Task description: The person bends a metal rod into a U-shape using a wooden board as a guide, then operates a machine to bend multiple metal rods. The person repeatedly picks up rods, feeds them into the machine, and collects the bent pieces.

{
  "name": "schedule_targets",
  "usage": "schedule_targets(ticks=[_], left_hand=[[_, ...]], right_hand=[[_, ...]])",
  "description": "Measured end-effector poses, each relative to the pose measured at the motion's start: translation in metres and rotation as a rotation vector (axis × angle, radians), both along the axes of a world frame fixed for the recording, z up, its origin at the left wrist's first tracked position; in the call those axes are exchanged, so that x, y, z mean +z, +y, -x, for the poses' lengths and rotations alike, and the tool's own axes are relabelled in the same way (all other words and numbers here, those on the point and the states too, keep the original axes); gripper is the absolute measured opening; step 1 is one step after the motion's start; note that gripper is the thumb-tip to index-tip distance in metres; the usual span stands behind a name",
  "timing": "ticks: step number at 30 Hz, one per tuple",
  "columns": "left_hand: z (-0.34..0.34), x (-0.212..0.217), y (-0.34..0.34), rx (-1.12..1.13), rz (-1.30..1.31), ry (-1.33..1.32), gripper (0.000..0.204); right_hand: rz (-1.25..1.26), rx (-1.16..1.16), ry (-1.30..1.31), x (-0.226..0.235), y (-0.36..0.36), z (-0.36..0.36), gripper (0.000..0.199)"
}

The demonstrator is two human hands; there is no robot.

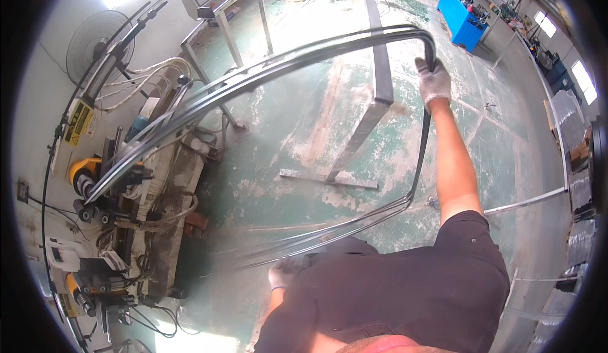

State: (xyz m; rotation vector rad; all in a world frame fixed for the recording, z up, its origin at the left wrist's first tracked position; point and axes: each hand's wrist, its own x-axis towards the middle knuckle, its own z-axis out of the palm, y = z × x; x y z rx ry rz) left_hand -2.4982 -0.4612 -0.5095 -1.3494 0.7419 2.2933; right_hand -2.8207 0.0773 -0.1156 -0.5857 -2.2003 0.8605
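Several long, shiny metal rods, bent into a wide U, reach across from the machine side at left to my right. My right hand, in a pale work glove, is raised with its fingers wrapped round the bundle just below the upper bend. The rods' lower run comes back toward the left, low in front of my body, and blurs there. My left hand, also gloved, is beside that lower run. Its fingers are partly hidden and blurred, so I cannot tell whether it grips the rods.
At left stands a bending machine with cables and yellow-black parts, and a fan behind it. Beyond the rods is a grey metal stand with a foot on the worn green floor. Blue cabinets and stacked material are farther off.
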Motion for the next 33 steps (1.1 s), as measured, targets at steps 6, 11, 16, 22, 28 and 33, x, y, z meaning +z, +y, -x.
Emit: schedule_targets(ticks=[6, 11, 16, 22, 28, 33], left_hand=[[0.051, 0.033, -0.016, 0.015, 0.423, 0.035, 0.046], [0.080, 0.087, -0.009, 0.126, 0.549, 0.140, 0.044], [0.025, 0.077, 0.018, 0.037, 0.600, 0.021, 0.044], [-0.066, 0.074, 0.020, 0.191, 0.670, -0.184, 0.037], [-0.159, 0.100, 0.003, 0.053, 0.979, -0.434, 0.030], [-0.210, 0.127, 0.040, 0.264, 0.895, -0.481, 0.043]], right_hand=[[-0.137, 0.153, -0.282, -0.098, 0.064, 0.060, 0.044], [-0.474, 0.078, -0.365, -0.095, 0.085, 0.130, 0.036], [-0.807, -0.085, -0.718, -0.026, 0.083, 0.177, 0.059], [-0.419, 0.146, -0.498, -0.128, 0.115, 0.297, 0.056], [-0.165, 0.624, -0.214, -0.308, -0.049, 0.154, 0.052], [0.168, 0.930, -1.146, -0.431, -0.172, -0.102, 0.051]])
